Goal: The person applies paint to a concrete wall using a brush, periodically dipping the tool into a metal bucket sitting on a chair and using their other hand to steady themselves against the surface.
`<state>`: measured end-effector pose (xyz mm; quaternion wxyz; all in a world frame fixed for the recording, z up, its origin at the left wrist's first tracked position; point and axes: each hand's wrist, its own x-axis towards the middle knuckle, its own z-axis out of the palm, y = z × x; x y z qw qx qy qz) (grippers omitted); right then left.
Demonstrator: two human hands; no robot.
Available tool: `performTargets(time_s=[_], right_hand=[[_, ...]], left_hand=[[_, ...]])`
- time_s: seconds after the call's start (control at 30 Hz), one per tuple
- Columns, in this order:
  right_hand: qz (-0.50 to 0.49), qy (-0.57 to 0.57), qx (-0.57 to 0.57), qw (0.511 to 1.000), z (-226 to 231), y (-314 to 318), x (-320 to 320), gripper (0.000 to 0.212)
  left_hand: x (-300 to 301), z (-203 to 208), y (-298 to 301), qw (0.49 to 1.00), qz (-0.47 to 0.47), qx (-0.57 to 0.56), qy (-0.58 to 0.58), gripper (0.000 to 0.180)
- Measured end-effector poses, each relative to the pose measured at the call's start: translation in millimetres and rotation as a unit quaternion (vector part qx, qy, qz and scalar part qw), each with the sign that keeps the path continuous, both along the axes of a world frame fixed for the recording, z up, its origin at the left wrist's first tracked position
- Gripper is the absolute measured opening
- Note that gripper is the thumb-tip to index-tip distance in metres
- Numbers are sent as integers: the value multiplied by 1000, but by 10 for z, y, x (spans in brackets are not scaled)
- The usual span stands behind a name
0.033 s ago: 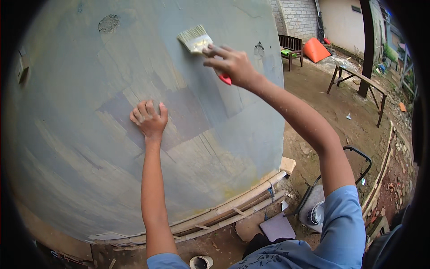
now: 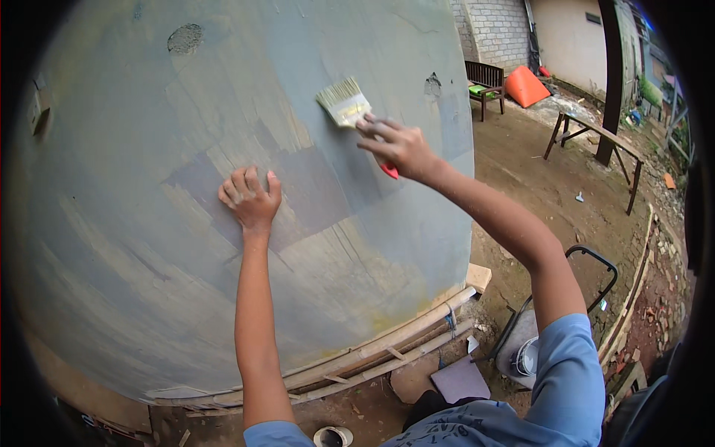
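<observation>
My right hand (image 2: 401, 149) grips a wide paintbrush (image 2: 347, 104) with pale bristles, a light ferrule and a red handle end. Its bristles point up and left and lie against or just over a large grey-blue surface (image 2: 149, 246), streaked and patchy; I cannot tell whether they touch. Lower and to the left, my left hand (image 2: 252, 200) rests on a darker, purplish patch of that surface. Its fingers are bent and a little apart, with the thumb out to the side, and nothing shows in them.
Bamboo poles (image 2: 417, 344) run along the surface's lower edge. Below stand a small pail (image 2: 344, 435), a flat board (image 2: 462, 380) and a black-framed chair (image 2: 521, 328) with a white bucket (image 2: 527, 357). Beyond are a wooden trestle (image 2: 603, 134), a bench (image 2: 485, 80) and an orange object (image 2: 526, 86).
My right hand and the paintbrush have moved down and slightly right across the surface. My left hand has hardly moved.
</observation>
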<state>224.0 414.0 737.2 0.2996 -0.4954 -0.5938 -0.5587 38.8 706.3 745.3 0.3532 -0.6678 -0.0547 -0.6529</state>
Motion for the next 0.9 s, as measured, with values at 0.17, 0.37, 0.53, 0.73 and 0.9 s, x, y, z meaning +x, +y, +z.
performTargets(time_s=[0.17, 0.37, 0.53, 0.73, 0.9], right_hand=[[-95, 137, -224, 960, -3495, -811, 43, 29], [-86, 325, -521, 785, -3099, -542, -334, 28], [30, 312, -445, 839, -476, -138, -165, 17], [-20, 182, -139, 973, 2194, -116, -441, 16], [72, -3, 21, 997, 2788, -13, -472, 18]], left_hand=[[381, -103, -272, 998, -47, -25, -27, 29], [216, -71, -153, 999, -34, -20, -16, 30], [185, -86, -103, 999, -27, -17, -8, 30], [184, -137, -98, 1000, -27, -16, -2, 30], [325, -38, -196, 998, -52, -8, -28, 29]])
